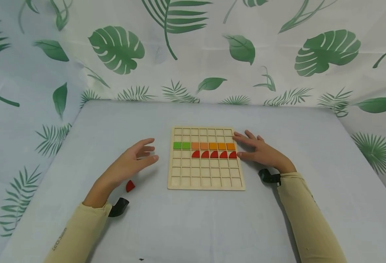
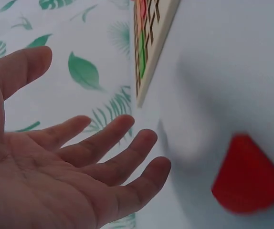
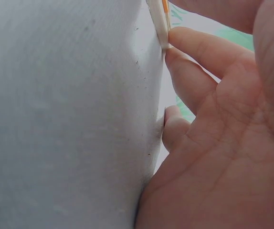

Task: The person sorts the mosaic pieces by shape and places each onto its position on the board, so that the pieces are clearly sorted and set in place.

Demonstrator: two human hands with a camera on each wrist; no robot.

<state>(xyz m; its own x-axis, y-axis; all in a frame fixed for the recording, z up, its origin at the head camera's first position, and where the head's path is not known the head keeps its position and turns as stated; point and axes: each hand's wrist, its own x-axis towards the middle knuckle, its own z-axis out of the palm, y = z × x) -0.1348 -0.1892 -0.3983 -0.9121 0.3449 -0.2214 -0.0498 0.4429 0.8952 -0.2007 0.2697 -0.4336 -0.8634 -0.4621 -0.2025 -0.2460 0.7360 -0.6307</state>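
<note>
A wooden grid board [image 1: 209, 181] lies on the table. One of its rows carries green, light orange and orange squares [image 1: 222, 146]; the row below holds several red quarter-circle pieces [image 1: 214, 155]. My right hand [image 1: 262, 151] rests at the board's right edge, fingertips and thumb touching the rim; in the right wrist view its fingers [image 3: 194, 47] meet the board's side. Left of the board my left hand [image 1: 132, 160] hovers with relaxed, spread fingers and nothing in them. A loose red quarter-circle piece [image 1: 130, 186] lies on the table near the left wrist, large and blurred in the left wrist view.
The table [image 1: 193, 226] has a pale cloth cover. Behind it hangs a white curtain [image 1: 193, 65] printed with green leaves. Black wrist cameras [image 1: 118, 207] stick out from both sleeves. A small dark speck [image 1: 141, 259] shows near the front edge.
</note>
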